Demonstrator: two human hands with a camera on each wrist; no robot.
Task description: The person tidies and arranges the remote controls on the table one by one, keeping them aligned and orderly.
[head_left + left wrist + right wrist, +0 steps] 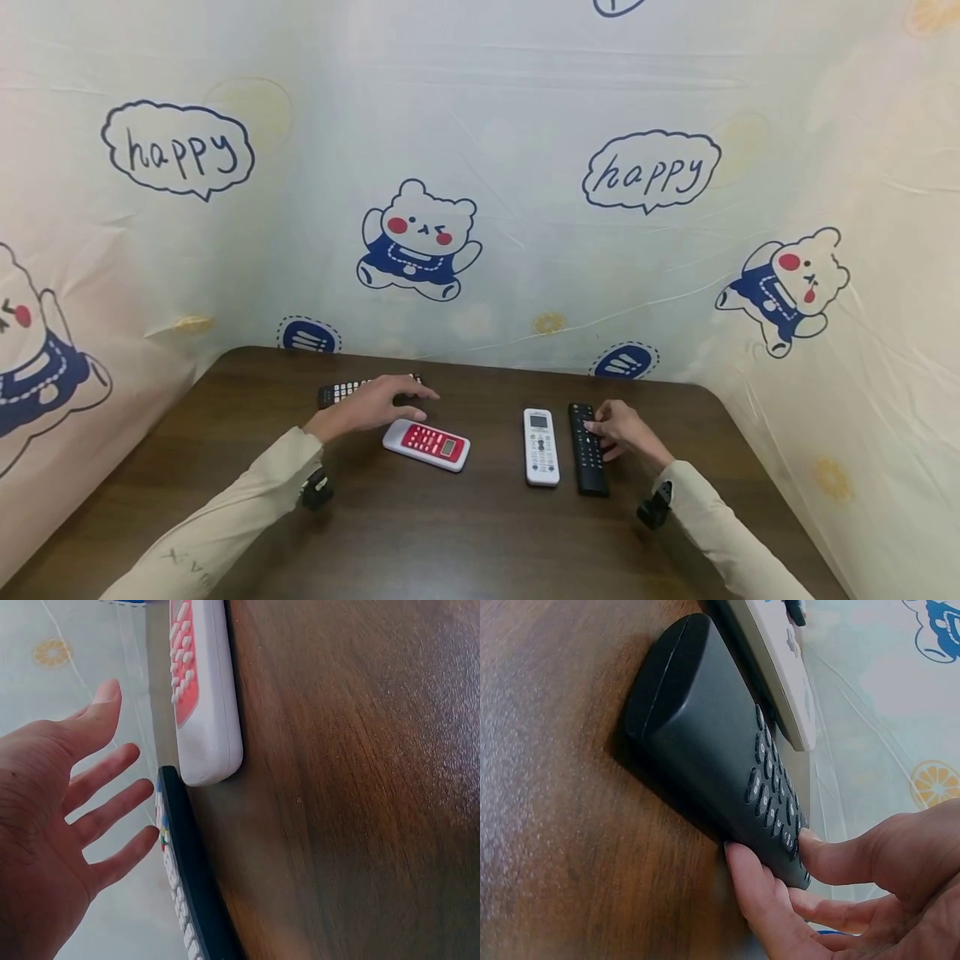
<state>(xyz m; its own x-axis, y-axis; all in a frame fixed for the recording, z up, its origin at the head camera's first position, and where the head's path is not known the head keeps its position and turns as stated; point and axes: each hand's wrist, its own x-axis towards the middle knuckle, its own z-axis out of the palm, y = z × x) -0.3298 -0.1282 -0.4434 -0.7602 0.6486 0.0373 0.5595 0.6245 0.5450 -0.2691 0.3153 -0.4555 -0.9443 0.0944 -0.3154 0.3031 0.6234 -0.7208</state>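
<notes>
My right hand [628, 429] pinches a black remote control [591, 477] near its far end, thumb on the button face and fingers along the right side. The right wrist view shows that remote [697, 742] lying along the wooden table, its blunt near end towards the camera. My left hand [375, 404] hovers with spread fingers above another black remote with pale buttons [332, 395], partly hidden behind the hand. Just to the right of that hand lies a white remote with a red face [425, 445]. In the left wrist view no object is within the left fingers [112, 817].
A white remote with a small screen [542, 450] lies just left of the black one under my right hand. The dark wooden table [450, 533] is backed by a pale curtain [525, 250] with printed bears. Both wrists carry small black cameras.
</notes>
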